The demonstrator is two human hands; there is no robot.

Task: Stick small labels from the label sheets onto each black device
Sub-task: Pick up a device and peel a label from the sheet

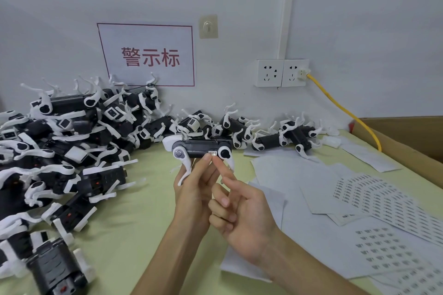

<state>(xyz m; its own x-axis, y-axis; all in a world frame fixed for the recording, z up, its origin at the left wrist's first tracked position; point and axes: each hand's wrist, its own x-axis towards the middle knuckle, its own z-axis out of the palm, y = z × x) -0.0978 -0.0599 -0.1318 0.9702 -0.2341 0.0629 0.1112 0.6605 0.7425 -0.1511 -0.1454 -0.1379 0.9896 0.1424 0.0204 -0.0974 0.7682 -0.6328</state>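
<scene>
My left hand (195, 189) grips a black device (200, 147) with white legs from below and holds it up over the table's middle. A small label (212, 153) sits on the device's lower edge near its right end. My right hand (236, 208) is just below it; the index finger stretches up and its tip touches the label, while the other fingers are curled. Label sheets (374, 201) with rows of small printed labels lie fanned out on the right. A big heap of black devices (62, 141) fills the left side.
More devices (282, 136) line the wall behind. Blank backing sheets (292, 175) cover the table's right half. A cardboard box (407, 136) stands at far right. A yellow cable (345, 110) runs from the wall socket (281, 73) down to the table. The green table top (143, 223) shows in the middle.
</scene>
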